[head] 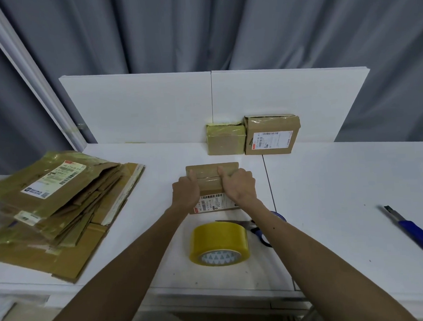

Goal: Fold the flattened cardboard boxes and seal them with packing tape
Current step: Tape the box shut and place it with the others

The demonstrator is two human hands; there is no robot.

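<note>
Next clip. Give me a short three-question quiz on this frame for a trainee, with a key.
1. True or false: the left hand and the right hand both grip the small box.
2. Where is the tape roll? A. on the table, nearer the person than the small box; B. on top of the small box; C. in the right hand.
3. How many taped boxes stand against the white back panel?
Key: 1 true; 2 A; 3 two.

body log | my left forearm (pixel 141 248): bare, lower frame edge to wrist | my right forearm (pixel 291 241): bare, one small dark dot, right of frame centre | left grip (pixel 185 191): bare hand | right grip (pixel 240 186): bare hand
</note>
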